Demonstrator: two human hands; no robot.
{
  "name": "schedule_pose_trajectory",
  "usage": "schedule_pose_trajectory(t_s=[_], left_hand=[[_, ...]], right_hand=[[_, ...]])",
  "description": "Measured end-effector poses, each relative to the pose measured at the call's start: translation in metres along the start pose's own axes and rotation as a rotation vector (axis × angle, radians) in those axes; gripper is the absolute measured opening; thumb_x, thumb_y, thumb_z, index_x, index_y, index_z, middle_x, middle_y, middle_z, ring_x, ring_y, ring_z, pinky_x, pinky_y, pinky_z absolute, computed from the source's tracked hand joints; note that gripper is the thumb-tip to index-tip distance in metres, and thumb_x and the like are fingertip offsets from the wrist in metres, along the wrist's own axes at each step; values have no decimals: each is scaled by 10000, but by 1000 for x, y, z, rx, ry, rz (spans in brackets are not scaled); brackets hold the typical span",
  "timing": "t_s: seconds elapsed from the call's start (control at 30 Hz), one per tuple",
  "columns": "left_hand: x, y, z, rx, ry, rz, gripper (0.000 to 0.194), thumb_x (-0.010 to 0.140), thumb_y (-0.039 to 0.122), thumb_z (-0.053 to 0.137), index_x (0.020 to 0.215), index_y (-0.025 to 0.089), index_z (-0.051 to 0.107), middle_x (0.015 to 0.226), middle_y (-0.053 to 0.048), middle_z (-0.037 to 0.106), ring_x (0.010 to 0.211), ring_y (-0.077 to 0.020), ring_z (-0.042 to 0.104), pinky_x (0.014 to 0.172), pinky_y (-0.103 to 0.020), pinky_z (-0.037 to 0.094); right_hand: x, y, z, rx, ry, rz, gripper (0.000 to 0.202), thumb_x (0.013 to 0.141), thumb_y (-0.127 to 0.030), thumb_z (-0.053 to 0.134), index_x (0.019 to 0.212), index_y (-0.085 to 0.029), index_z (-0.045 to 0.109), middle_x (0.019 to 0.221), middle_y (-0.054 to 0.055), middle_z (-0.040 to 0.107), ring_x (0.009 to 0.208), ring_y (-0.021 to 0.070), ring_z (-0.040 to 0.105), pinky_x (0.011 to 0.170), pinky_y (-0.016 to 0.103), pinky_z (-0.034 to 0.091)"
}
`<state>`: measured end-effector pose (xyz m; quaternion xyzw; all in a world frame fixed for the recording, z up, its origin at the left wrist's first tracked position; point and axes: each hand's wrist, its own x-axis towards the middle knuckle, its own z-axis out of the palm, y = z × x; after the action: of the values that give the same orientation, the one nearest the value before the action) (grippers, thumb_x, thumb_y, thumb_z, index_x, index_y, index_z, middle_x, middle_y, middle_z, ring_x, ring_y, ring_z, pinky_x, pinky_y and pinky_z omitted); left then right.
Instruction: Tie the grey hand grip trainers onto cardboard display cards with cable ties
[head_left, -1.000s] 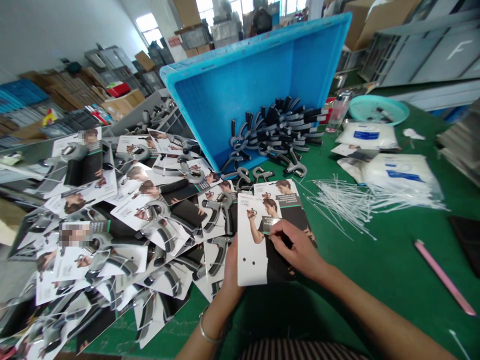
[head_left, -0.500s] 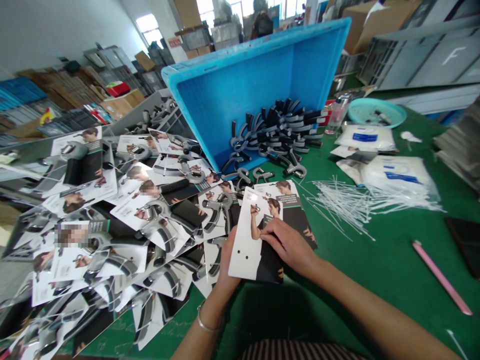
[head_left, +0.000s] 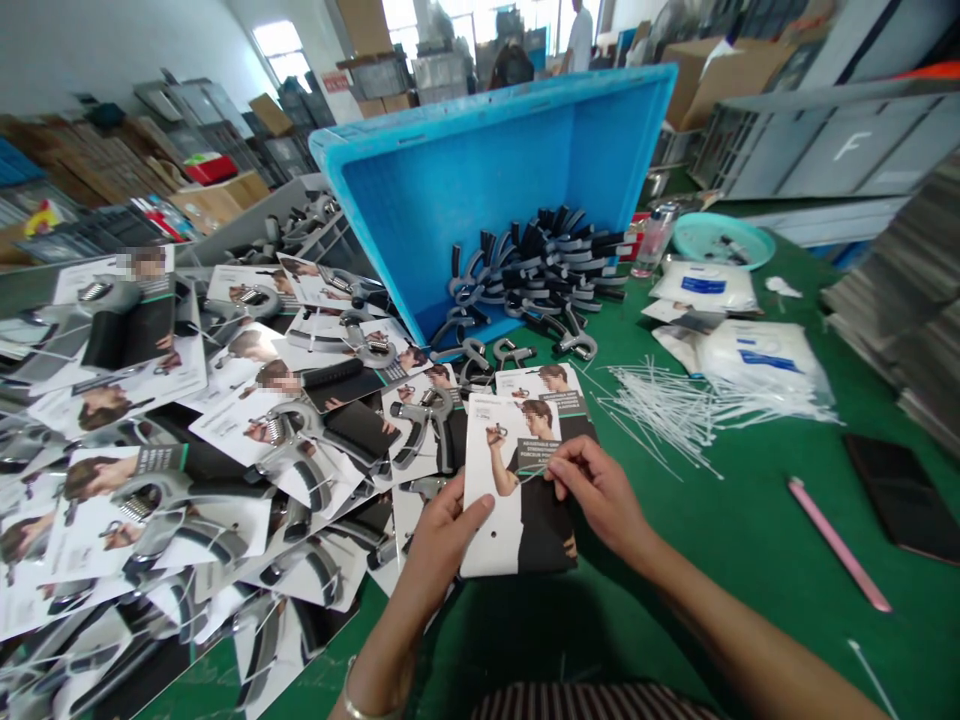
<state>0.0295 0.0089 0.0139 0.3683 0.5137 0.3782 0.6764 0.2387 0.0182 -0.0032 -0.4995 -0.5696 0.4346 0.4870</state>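
In the head view, a printed backing card (head_left: 491, 545) stands tilted over the table's near middle. My left hand (head_left: 441, 535) grips its left edge, thumb on the printed front and fingers behind. A thin white cable tie (head_left: 531, 471) shows across the card's middle, and my right hand (head_left: 604, 495) pinches it at the card's right side. Another card (head_left: 551, 378) lies just behind. To the left is a heap of cards with hand grips (head_left: 304, 445) tied on. Loose hand grips (head_left: 555, 255) fill the mouth of a tipped blue crate (head_left: 480, 160).
White cable ties (head_left: 660, 410) lie spread to the right, beside plastic bags (head_left: 765, 355) of more ties. Farther right are a pink pen-like stick (head_left: 840, 545) and a dark phone-like slab (head_left: 900, 495). A turquoise tray (head_left: 739, 225) and a clear bottle (head_left: 655, 240) stand behind.
My left thumb has come round onto the card's front. My right hand has shifted right, and a cable tie now shows in its pinch. The view has turned slightly.
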Motion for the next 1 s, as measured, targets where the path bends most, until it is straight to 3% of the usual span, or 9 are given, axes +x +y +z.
schedule_pose_trajectory(t_s=[0.13, 0.23, 0.37, 0.5, 0.57, 0.7, 0.77, 0.87, 1.0], left_hand=[[9, -12, 4, -73, -24, -33, 422, 758, 370, 752, 1089, 138, 630, 865, -63, 751, 629, -142, 653, 601, -224, 495], [14, -21, 8, -91, -22, -52, 405, 754, 372, 760, 1058, 133, 641, 837, -56, 751, 584, -123, 632, 564, -209, 480], [16, -24, 14, -162, -62, -29, 441, 742, 343, 775, 1104, 132, 639, 968, -89, 751, 695, -150, 674, 653, -239, 511], [11, -23, 18, -233, -74, 34, 525, 692, 273, 813, 1170, 155, 629, 1168, -111, 704, 967, -216, 676, 863, -300, 502], [9, -23, 16, -214, -55, 49, 531, 687, 259, 814, 1176, 160, 631, 1192, -108, 696, 1018, -225, 660, 895, -304, 487], [6, -24, 6, -141, -20, 28, 466, 730, 261, 779, 1161, 153, 636, 1113, -89, 721, 942, -206, 666, 838, -285, 490], [7, -24, 2, -120, -21, 5, 453, 732, 265, 776, 1148, 148, 641, 1069, -80, 730, 901, -196, 665, 803, -270, 487], [11, -23, 2, -117, -32, -12, 445, 726, 272, 779, 1133, 145, 650, 1045, -73, 729, 887, -193, 662, 792, -261, 479], [15, -25, 7, -119, -37, -9, 435, 732, 278, 774, 1129, 152, 647, 1043, -61, 726, 867, -177, 656, 786, -251, 477]], right_hand=[[-7, 13, -47, -163, 129, 10, 183, 948, -383, 516, 955, -211, 576, 779, 21, 641, 635, 159, 592, 640, 289, 492], [-9, 42, -95, -604, 305, 30, 229, 894, -394, 557, 1005, -201, 612, 918, 83, 640, 745, 217, 606, 733, 364, 499], [-8, 79, -131, -934, 185, 144, 200, 872, -368, 538, 905, -192, 628, 981, 131, 604, 869, 280, 600, 797, 420, 476], [-2, 90, -130, -909, 134, 156, 192, 871, -359, 528, 818, -202, 625, 905, 109, 622, 835, 270, 607, 769, 396, 471], [1, 89, -126, -865, 107, 144, 197, 861, -370, 544, 807, -204, 635, 877, 99, 647, 822, 259, 615, 761, 376, 472], [1, 84, -123, -764, 128, 183, 256, 896, -403, 491, 832, -198, 630, 713, 59, 671, 640, 212, 617, 642, 339, 478], [0, 81, -122, -599, 162, 238, 268, 893, -437, 505, 866, -193, 613, 658, 41, 668, 552, 188, 599, 571, 319, 477], [-3, 72, -117, -303, 219, 248, 296, 829, -486, 611, 867, -193, 593, 710, 57, 686, 569, 179, 616, 559, 308, 500], [-2, 54, -108, -193, 267, 192, 309, 782, -484, 692, 827, -201, 578, 738, 56, 675, 610, 178, 627, 573, 302, 515]])
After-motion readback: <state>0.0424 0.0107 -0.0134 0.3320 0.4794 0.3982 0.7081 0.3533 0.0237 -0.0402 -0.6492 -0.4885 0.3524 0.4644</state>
